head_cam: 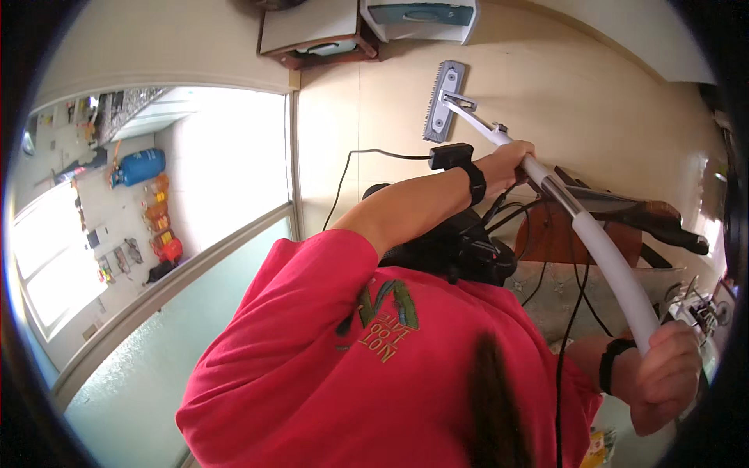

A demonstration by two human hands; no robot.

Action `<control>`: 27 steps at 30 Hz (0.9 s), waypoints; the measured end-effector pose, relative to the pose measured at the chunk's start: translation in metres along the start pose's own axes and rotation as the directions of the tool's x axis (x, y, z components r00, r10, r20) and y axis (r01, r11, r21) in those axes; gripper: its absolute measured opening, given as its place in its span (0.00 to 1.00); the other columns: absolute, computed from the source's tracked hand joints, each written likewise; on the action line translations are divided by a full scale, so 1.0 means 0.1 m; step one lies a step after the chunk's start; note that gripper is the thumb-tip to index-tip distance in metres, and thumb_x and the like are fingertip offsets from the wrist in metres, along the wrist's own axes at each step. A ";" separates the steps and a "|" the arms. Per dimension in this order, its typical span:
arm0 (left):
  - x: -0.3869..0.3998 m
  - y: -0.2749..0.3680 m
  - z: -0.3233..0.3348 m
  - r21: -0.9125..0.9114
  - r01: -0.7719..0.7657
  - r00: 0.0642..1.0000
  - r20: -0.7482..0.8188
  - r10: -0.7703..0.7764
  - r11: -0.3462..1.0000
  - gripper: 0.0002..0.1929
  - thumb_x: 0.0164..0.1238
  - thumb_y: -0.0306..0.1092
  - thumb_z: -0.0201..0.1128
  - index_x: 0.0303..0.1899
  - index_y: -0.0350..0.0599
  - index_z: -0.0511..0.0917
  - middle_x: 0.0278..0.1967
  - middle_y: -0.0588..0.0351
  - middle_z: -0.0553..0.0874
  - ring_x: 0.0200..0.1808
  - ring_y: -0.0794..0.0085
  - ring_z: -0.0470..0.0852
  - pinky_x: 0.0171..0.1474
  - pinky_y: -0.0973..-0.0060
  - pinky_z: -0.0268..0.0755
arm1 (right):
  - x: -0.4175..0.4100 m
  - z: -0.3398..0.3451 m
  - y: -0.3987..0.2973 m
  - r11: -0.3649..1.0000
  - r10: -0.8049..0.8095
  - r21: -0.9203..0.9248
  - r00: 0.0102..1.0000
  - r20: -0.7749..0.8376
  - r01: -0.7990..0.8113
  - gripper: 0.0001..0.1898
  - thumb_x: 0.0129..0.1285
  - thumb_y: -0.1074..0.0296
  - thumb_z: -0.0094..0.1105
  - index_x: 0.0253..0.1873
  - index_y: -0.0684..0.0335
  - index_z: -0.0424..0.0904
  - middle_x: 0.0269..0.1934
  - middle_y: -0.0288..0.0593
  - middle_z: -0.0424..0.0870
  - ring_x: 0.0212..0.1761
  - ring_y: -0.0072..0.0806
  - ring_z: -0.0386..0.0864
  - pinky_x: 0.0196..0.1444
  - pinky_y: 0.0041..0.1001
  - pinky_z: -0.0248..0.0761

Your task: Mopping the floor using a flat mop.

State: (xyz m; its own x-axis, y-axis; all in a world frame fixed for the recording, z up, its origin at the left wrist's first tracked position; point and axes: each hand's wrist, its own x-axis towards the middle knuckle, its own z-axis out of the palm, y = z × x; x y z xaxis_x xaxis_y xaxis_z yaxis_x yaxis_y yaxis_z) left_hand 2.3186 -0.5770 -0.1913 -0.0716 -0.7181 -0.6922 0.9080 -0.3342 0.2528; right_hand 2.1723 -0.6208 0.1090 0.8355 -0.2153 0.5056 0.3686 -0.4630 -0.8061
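Across the right half runs a white long-handled flat floor mop point(608, 263), with a bare metal section midway along its pole. Its grey rectangular head point(445, 102), bristled along one edge, rests on the beige floor. My left hand point(515, 164) grips the pole's lower part, nearer the head, and has a black band at the wrist. Around the pole's upper end, at the right, my right hand point(670, 371) is closed; it too has a black wristband. A black box on a cable point(450, 156) hangs beside my left wrist.
Cabinets point(310, 29) stand beyond the mop head. Wooden furniture point(585, 234) lies right of my body, with black cables point(562, 362) hanging nearby. On the left are a framed glass partition point(175, 351), a doorway and a blue gas cylinder point(139, 168) beyond it.
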 end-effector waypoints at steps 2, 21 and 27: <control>0.04 0.03 0.11 -0.071 -0.016 0.993 -0.118 0.007 0.997 0.06 0.43 0.31 0.52 0.21 0.43 0.63 0.16 0.58 0.67 0.15 0.74 0.68 0.13 0.80 0.62 | 0.04 -0.10 0.03 0.995 -0.023 0.101 0.993 0.111 0.012 0.04 0.38 0.72 0.37 0.15 0.57 0.60 0.10 0.33 0.61 0.11 0.21 0.57 0.22 0.25 0.56; 0.36 1.05 -0.79 -0.259 -0.041 0.921 -0.383 -0.063 0.965 0.07 0.39 0.29 0.53 0.19 0.46 0.62 0.18 0.59 0.66 0.17 0.72 0.67 0.17 0.77 0.62 | 0.65 0.11 0.91 0.987 0.084 0.145 0.995 -0.053 -0.075 0.11 0.51 0.63 0.47 0.19 0.60 0.65 0.09 0.32 0.65 0.10 0.22 0.63 0.19 0.25 0.59; 0.33 1.23 -0.83 -0.333 0.035 0.932 -0.330 -0.152 0.942 0.07 0.41 0.28 0.53 0.20 0.46 0.62 0.20 0.58 0.65 0.20 0.71 0.66 0.21 0.75 0.63 | 0.91 0.16 0.89 0.989 0.108 0.105 0.994 -0.005 -0.107 0.15 0.52 0.55 0.48 0.17 0.55 0.64 0.07 0.27 0.64 0.08 0.19 0.62 0.18 0.22 0.59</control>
State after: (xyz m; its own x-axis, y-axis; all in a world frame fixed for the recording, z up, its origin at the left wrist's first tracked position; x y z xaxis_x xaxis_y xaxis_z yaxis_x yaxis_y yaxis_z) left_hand 2.4625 -0.5909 -0.2389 -0.0679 -0.4167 -0.9065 0.9905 -0.1372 -0.0112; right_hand 2.2877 -0.6676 0.0789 0.8686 -0.2681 0.4167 0.3175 -0.3443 -0.8835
